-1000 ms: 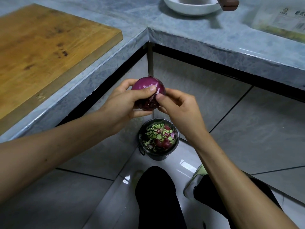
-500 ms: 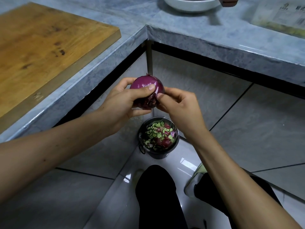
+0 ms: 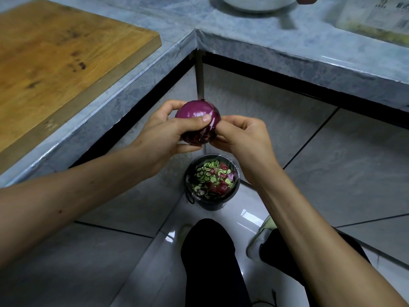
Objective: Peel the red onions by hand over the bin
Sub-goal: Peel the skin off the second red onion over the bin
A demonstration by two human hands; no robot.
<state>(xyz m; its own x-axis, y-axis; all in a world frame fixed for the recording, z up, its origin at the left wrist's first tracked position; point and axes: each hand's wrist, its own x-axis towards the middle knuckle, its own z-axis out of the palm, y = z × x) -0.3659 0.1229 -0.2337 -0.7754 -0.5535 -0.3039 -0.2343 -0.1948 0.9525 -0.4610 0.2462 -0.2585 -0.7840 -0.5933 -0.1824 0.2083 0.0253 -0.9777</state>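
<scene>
The left hand [image 3: 162, 135] has its fingers [image 3: 194, 120] curled round a red onion [image 3: 197, 113], the thumb laid across the front of the glossy purple skin and the others wrapped behind. The right hand [image 3: 241, 138] meets the onion from the other side, its fingers bent inward and pinching at the skin on the onion's right edge; the exact bit of skin caught there is too small to make out. The onion's lower face looks rough and darker.

Directly below the hands, well apart from them, a dark round bin [image 3: 213, 182] stands on the tiled floor [image 3: 354, 165], holding green slices and red-purple scraps. The bin sits in the inner corner where two runs of grey stone desk [image 3: 276, 38] meet, just in front of the panels beneath. The person's dark-trousered legs and a pale shoe [image 3: 261, 240] are near the bin.

On the left run of the desk lies a wooden chopping board [image 3: 62, 54], its corner near the desk's edge. On the far run stand a white bowl [image 3: 254, 2] and a clear packet [image 3: 374, 16], both cut by the frame. Open floor spreads to the right and to the lower left.
</scene>
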